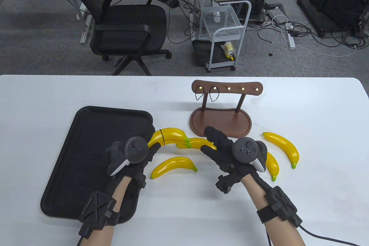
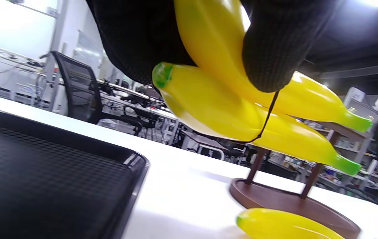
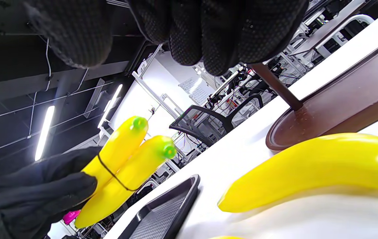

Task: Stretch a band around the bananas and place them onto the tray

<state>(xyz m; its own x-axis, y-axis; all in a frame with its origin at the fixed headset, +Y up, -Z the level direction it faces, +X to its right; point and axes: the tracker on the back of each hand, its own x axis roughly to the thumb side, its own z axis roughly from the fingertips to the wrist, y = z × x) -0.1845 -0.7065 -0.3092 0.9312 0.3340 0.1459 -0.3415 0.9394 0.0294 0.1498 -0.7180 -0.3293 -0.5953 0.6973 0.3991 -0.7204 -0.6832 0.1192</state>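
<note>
The left hand (image 1: 131,158) is gripping a pair of bananas (image 1: 170,136), fingers curled round their thick ends, and is holding them lifted off the table (image 1: 57,93), just past the right rim of the tray (image 1: 86,153). A thin black band (image 2: 268,114) is circling both bananas near the gripped end, and their green tips are pointing toward the right hand (image 1: 227,150). The wrist views are showing bare white table under the pair, between the tray's raised lip and the stand (image 1: 222,113). The right hand is hovering with fingers loosely extended and gripping nothing, its fingertips close to the stand's base. A loose banana (image 1: 174,168) is lying on the table between the two hands, near the tray's right edge; another (image 1: 199,143) is lying partly hidden behind the right fingers. Two more (image 1: 284,148) are lying right of that hand, one partly covered by its tracker. Two spare bands (image 1: 214,93) are hanging from the stand's left pegs. The tray's surface is lying bare beneath the left wrist.
</note>
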